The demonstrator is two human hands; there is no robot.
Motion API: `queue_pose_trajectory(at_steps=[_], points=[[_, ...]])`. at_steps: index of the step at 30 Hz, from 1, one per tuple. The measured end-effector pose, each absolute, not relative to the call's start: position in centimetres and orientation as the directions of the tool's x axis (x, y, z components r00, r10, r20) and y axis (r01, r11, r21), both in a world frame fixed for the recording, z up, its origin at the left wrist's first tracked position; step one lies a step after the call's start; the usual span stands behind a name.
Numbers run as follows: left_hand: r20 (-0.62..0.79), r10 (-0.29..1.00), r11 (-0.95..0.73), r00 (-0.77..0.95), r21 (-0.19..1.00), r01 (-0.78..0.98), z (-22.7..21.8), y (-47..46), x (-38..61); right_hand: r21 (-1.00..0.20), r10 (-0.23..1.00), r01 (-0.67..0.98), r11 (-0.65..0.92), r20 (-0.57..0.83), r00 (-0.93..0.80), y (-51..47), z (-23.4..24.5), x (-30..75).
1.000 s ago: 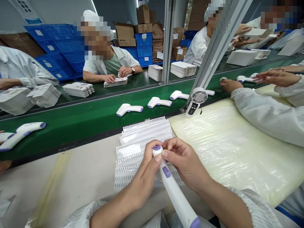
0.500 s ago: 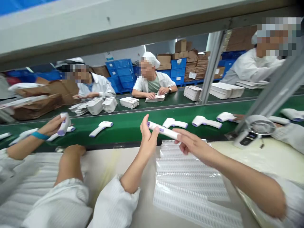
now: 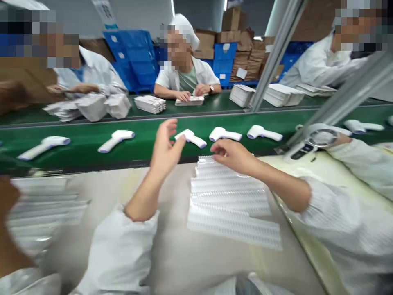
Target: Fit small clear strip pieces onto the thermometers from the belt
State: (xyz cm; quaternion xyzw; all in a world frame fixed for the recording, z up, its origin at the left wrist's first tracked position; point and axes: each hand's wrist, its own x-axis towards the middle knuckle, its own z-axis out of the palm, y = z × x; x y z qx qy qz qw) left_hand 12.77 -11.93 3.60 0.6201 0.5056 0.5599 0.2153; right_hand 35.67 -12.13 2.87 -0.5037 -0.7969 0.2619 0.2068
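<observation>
Grip released since the earlier frame: your left hand (image 3: 166, 141) is open near a thermometer (image 3: 190, 138) on the belt (image 3: 80, 148); your right hand (image 3: 229, 153), also open, sits just over the plastic trays (image 3: 229, 200).

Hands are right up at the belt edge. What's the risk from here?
Two risks, I'd judge. The left hand is right beside a white infrared thermometer on the green conveyor belt, so a slip might knock it into the next thermometer. The right hand is over overlapping clear plastic blister trays, which might shift if brushed.
</observation>
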Motion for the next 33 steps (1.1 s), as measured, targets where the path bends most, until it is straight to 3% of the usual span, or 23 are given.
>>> queue_pose_trajectory(at_steps=[3,5,13,22,27,33], points=[[0.444,0.887,-0.379,-0.128,0.857,0.349,4.0,-11.7,13.1,-0.666,0.864,0.705,0.242,-0.183,-0.469,-18.3,3.2,40.1],[0.399,0.912,-0.347,-0.096,0.875,0.339,4.3,-12.1,13.9,-0.641,0.849,0.744,0.191,-0.272,-0.453,-21.6,2.8,42.1],[0.354,0.934,-0.349,0.046,0.877,0.330,4.0,-14.5,16.9,-0.642,0.868,0.756,0.124,-0.300,-0.397,-23.9,1.0,43.1],[0.348,0.936,-0.339,0.050,0.854,0.396,3.6,-15.1,15.8,-0.693,0.822,0.705,0.149,-0.309,-0.478,-24.3,1.1,42.9],[0.266,0.960,-0.240,0.086,0.623,0.745,1.6,-11.8,13.4,-0.663,0.828,0.715,0.222,-0.259,-0.497,-26.0,1.3,43.2],[0.208,0.965,0.086,-0.160,0.324,0.942,0.9,-3.4,6.7,-0.886,0.836,0.423,0.191,-0.078,-0.542,-25.6,0.1,43.5]])
